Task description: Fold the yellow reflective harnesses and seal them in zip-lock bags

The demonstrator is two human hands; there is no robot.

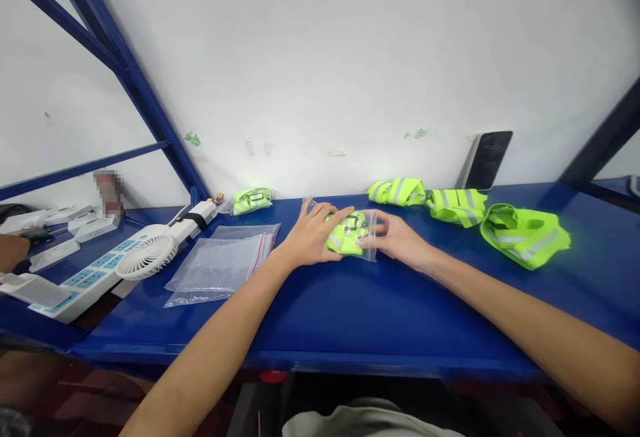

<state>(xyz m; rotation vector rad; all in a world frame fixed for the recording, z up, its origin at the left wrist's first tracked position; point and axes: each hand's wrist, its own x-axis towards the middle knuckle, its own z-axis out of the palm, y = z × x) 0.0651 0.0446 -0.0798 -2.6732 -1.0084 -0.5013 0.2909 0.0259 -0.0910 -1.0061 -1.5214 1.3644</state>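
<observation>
A clear plastic bag (371,237) with a folded neon-yellow reflective strap (341,235) inside lies on the blue table in front of me. My left hand (314,233) grips the bag from its left side, fingers across the top and thumb along the near edge. At the bag's right edge, my right hand (397,240) pinches the plastic between thumb and fingers. A black buckle shows through the plastic. Left of my left hand lies a stack of flat clear zip bags (215,265) with a red seal line.
Loose yellow reflective straps (525,233) lie in bundles at the right. A bagged strap (253,201) rests by the wall. A white fan (147,257) lies on a power strip (95,275) at the left. A phone (487,160) leans against the wall.
</observation>
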